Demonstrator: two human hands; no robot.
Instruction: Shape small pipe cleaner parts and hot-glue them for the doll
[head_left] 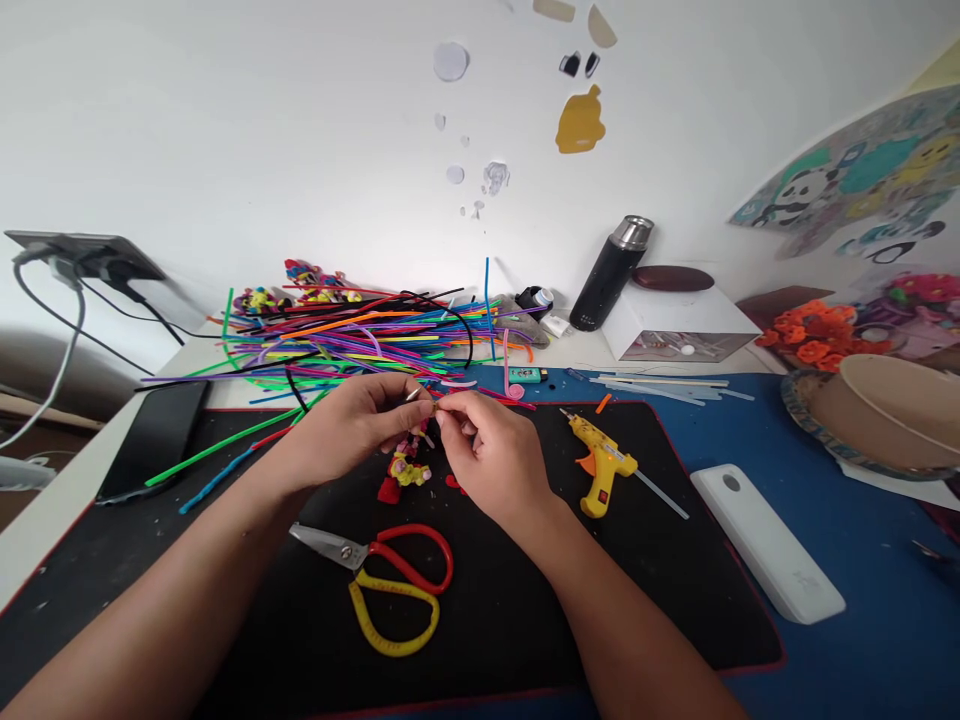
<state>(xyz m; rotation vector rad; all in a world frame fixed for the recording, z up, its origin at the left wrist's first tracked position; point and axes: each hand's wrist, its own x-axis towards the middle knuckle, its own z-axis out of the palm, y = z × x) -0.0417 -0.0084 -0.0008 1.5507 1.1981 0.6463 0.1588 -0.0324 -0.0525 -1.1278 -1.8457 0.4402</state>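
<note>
1. Head view: both hands meet above the black mat (517, 640). L hand (360, 420) has thumb & index fingers pinched on a tiny piece (435, 407); R hand (495, 450) pinches it from the other side w/ thumb & index. Piece is mostly hidden, so can't tell exactly what it is.
2. Why fingertips only: prob. b/c the piece is too small for a full grip, & two opposed pinches let one side steady it while the other works it.
3. Pipe-cleaner figure (407, 470), yellow/pink w/ a red end, lies on the mat just below the fingers, prob. parked there for quick checking. Whether it joins the piece: can't tell.
4. Scissors (365, 556) lie nearer the body, blades pointing L, red & yellow handles toward R, prob. so the R hand can grab them fast.
5. Yellow glue gun (602, 460) rests on its side, R of the R hand, glue stick (660, 492) out the back. Nozzle faces the wall, prob. to keep a hot tip off the arms.
6. Loose pipe cleaners (352, 340) are heaped at the back of the table (45, 540), prob. so stock is reachable w/o crowding the mat. Spare glue sticks (660, 385) & lighter (527, 375) sit back there too.
</note>
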